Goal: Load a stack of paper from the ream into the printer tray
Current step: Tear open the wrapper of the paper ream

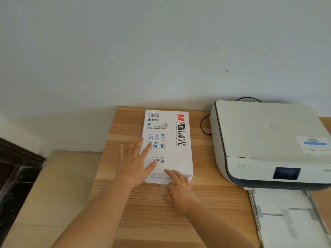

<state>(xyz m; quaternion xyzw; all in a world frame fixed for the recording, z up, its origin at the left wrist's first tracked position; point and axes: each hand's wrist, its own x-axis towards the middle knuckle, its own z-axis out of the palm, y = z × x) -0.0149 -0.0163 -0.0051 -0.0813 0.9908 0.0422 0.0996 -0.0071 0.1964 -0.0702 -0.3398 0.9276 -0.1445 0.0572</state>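
Note:
A white wrapped ream of paper (172, 138) with red and black lettering lies flat on the wooden table (206, 203), its short end toward me. My left hand (134, 163) rests flat on the ream's near left part, fingers spread. My right hand (179, 188) has its fingertips at the ream's near end flap; a bit of clear tape or wrapper seems to lie under the fingers. The white printer (268, 140) stands at the right, with its paper tray (290, 217) pulled out toward me and showing no paper.
A black cable (203, 126) loops between the ream and the printer. The table stands against a pale wall. The table's left edge drops to a tiled floor (53, 194), with dark furniture (16, 169) at the far left.

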